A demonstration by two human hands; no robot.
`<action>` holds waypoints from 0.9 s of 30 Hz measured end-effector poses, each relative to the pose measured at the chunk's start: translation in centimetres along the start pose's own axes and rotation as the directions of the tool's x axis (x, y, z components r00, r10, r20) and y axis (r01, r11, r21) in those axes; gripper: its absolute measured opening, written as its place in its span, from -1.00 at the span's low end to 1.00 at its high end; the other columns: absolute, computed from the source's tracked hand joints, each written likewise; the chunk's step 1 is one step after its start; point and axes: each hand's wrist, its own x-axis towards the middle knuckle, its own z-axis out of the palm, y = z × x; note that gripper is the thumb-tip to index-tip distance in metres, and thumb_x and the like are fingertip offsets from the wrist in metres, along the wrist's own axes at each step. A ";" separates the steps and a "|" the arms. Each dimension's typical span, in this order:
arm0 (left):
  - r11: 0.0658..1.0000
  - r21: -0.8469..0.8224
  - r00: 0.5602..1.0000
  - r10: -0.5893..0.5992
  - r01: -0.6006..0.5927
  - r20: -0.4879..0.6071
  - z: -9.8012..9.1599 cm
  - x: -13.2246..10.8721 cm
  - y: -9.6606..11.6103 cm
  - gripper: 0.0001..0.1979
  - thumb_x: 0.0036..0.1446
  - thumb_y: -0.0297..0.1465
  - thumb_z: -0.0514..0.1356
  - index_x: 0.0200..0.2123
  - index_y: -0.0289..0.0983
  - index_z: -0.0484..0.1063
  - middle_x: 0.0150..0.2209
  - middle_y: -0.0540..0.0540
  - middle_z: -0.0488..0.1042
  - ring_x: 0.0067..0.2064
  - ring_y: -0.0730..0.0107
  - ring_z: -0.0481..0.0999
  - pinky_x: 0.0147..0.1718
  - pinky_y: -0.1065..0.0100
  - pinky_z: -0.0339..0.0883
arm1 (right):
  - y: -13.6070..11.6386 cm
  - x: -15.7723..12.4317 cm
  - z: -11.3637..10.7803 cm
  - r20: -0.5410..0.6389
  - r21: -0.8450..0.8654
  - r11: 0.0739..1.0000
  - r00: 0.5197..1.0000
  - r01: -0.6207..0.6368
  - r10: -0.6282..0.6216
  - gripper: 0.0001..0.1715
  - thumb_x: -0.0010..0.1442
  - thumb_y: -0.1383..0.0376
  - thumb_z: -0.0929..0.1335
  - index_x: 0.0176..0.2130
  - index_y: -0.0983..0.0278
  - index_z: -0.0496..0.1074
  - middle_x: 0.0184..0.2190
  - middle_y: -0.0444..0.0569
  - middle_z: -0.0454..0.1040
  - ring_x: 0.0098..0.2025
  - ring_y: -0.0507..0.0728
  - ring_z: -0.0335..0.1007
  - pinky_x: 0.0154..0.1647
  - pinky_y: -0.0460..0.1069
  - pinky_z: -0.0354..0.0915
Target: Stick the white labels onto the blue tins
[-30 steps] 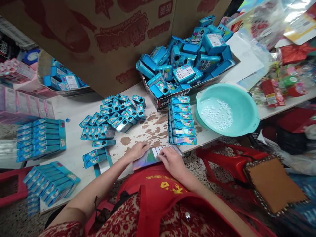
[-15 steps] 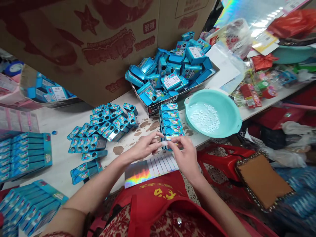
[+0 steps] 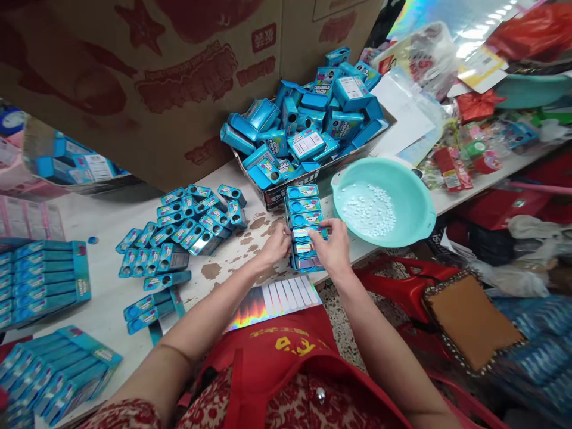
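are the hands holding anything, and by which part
Cannot tell for sure: the right hand touches the top of a blue Caramelo box; the left hand is at the left side of the row of boxes.

Glossy, smooth on the blue boxes (image 3: pixel 302 205) under the right fingers (image 3: pixel 331 224), foil-bright on the sheet (image 3: pixel 251 307) this side of them, plastic-smooth on the bowl (image 3: pixel 415 211) to their right, matt cardboard on the carton (image 3: pixel 187 68) beyond, patchily worn on the counter (image 3: pixel 226 253) leftward.
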 end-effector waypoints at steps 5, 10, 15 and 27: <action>0.924 0.379 0.998 -0.027 0.046 -0.056 -2.1 -1.4 -1.6 -0.74 0.16 -0.18 0.00 -0.24 -0.26 0.25 -0.43 -0.02 0.38 -0.37 0.35 0.36 -0.39 0.38 0.15 | -0.2 0.5 -1.1 -0.004 0.091 0.996 1.000 0.005 -0.005 -0.94 0.04 0.32 0.28 -0.37 0.26 0.28 -0.37 -0.06 0.33 -0.34 0.10 0.29 -0.24 0.06 0.30; 0.877 0.470 0.858 -0.312 0.096 0.407 -6.6 -7.0 -4.6 -0.64 -0.03 -0.07 0.18 -0.36 -0.26 0.42 -0.44 -0.01 0.44 -0.40 0.37 0.35 -0.45 0.44 0.10 | -3.2 -5.7 -1.5 -0.050 0.053 0.904 0.905 0.424 -0.422 -0.92 0.16 0.35 0.31 -0.26 0.22 0.32 -0.25 0.00 0.37 -0.10 0.15 0.29 -0.08 0.09 0.27; 0.847 0.497 0.875 -0.374 0.188 0.307 -6.9 -10.1 -7.7 -0.85 -0.11 -0.34 0.17 -0.44 -0.28 0.44 -0.54 0.04 0.37 -0.47 0.44 0.26 -0.50 0.45 0.04 | -1.9 -11.2 3.4 0.626 0.198 0.891 0.647 0.408 -0.435 -0.78 0.19 0.40 0.29 -0.14 0.21 0.38 -0.20 -0.01 0.40 -0.13 0.10 0.36 -0.14 0.00 0.34; 0.881 0.364 0.926 -0.362 0.303 0.104 -6.6 -9.6 -10.7 -0.86 -0.14 -0.37 0.05 -0.57 -0.32 0.33 -0.61 0.06 0.24 -0.50 0.48 0.20 -0.49 0.43 0.05 | 2.0 -12.6 6.7 0.865 -0.030 0.750 0.393 0.661 -0.312 -0.60 0.12 0.42 0.36 -0.02 0.26 0.38 0.06 0.12 0.35 0.02 0.22 0.31 0.00 0.11 0.31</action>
